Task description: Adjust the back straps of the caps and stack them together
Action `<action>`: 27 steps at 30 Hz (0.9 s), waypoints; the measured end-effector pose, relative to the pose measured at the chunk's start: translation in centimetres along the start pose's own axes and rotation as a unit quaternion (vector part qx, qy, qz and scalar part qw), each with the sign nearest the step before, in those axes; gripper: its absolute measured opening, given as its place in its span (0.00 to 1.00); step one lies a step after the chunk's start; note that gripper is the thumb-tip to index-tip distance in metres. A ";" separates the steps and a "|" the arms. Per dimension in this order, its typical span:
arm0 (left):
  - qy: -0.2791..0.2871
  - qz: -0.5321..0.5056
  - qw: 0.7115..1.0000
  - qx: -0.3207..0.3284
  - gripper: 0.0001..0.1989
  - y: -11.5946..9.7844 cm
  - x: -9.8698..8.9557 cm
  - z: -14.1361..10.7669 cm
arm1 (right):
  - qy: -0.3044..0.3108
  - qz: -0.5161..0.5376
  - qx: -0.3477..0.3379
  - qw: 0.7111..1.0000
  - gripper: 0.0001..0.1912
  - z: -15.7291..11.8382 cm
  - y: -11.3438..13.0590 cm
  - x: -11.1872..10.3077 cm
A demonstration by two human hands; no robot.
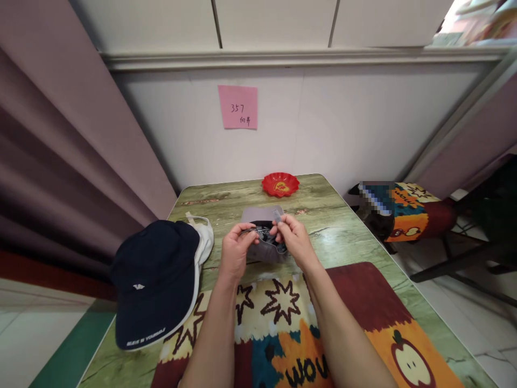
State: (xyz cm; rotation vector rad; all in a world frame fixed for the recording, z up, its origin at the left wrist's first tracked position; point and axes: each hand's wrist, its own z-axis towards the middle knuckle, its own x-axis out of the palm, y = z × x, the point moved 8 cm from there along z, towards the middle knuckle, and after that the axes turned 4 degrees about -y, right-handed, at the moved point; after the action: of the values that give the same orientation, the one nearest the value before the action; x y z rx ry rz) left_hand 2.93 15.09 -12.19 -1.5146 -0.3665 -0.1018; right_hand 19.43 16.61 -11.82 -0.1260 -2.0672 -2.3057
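Gripping 1 gray cap point(262, 215), a person's left hand point(237, 245) pinches at the opening's left side while the right hand point(296, 237) clasps a pale strap end point(277, 216). Dark inside, its brim pointing away, the cap sits between the 2 hands above a green wood-grain worktop point(331, 237). Around it: 1 navy cap point(155, 264) against 1 white cap point(207, 241), 1 red scalloped dish point(280, 185), 1 pink note point(238, 107).

Looks like a home here — a long mauve curtain point(60, 118) hanging at the left, pale floor tiles point(24, 312) below, and a wood-patterned table point(335, 231) dressed with a cartoon apple mat point(363, 291) and a frilly red dish point(280, 184) — all very domestic.
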 end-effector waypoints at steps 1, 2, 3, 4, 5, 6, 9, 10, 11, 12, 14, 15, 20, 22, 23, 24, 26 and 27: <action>0.010 0.015 1.000 0.001 0.12 0.0 0.2 -0.1 | 0.000 0.016 0.014 1.000 0.11 0.0 -0.2 0.1; 0.020 0.029 0.999 0.002 0.11 0.0 0.5 -0.2 | 0.002 0.031 0.027 0.999 0.11 -0.1 -0.4 0.3; 0.027 0.042 0.999 0.005 0.11 -0.1 0.7 -0.3 | 0.009 0.042 0.039 0.998 0.11 -0.2 -0.5 0.6; 0.029 0.055 0.998 0.010 0.11 -0.2 0.8 -0.4 | 0.018 0.049 0.047 0.998 0.12 -0.3 -0.5 1.0; 0.028 0.067 0.997 0.015 0.12 -0.3 0.9 -0.4 | 0.026 0.052 0.050 0.997 0.13 -0.4 -0.4 1.3; 0.026 0.075 0.997 0.021 0.13 -0.5 0.9 -0.5 | 0.030 0.054 0.048 0.997 0.14 -0.5 -0.2 1.5; 0.032 0.081 0.996 0.021 0.17 -0.7 1.1 -0.5 | 0.030 0.039 0.030 0.998 0.16 -0.7 0.5 1.7; 0.038 0.078 0.996 0.018 0.18 -0.7 1.2 -0.5 | 0.027 0.027 0.024 0.999 0.16 -0.7 0.6 1.7; 0.044 0.076 0.996 0.015 0.18 -0.7 1.4 -0.5 | 0.026 0.012 0.018 0.999 0.16 -0.7 0.7 1.7; 0.050 0.076 0.996 0.015 0.18 -0.7 1.5 -0.5 | 0.027 -0.005 0.012 1.000 0.16 -0.7 0.7 1.6; 0.064 0.086 0.994 0.022 0.16 -0.7 1.8 -0.6 | 0.025 -0.033 0.003 0.999 0.16 -0.7 0.7 1.6; 0.072 0.098 0.992 0.027 0.16 -0.6 2.0 -0.7 | 0.019 -0.040 0.001 0.999 0.16 -0.7 0.6 1.5; 0.046 0.238 0.959 0.148 0.13 -1.7 2.2 -1.0 | -0.027 0.024 0.045 0.998 0.18 -0.6 -0.3 1.1; 0.026 0.269 0.940 0.207 0.11 -2.3 2.2 -1.2 | -0.034 0.059 0.065 0.996 0.19 -0.6 -0.6 1.2; 0.023 0.272 0.936 0.221 0.10 -2.3 2.3 -1.3 | -0.035 0.070 0.069 0.995 0.20 -0.6 -0.7 1.2; 0.023 0.269 0.936 0.224 0.10 -2.2 2.3 -1.3 | -0.036 0.076 0.070 0.994 0.20 -0.6 -0.8 1.2; 0.023 0.249 0.945 0.208 0.11 -1.8 2.3 -1.1 | -0.032 0.076 0.065 0.994 0.19 -0.6 -0.8 1.3; 0.021 0.235 0.952 0.194 0.12 -1.5 2.1 -1.0 | -0.029 0.071 0.060 0.995 0.19 -0.5 -0.8 1.3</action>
State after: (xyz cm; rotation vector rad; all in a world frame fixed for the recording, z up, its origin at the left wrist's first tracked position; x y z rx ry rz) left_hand 4.68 14.40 -10.15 -1.1703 0.0183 0.3000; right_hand 18.00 16.19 -12.58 -0.3285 -2.1407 -2.1147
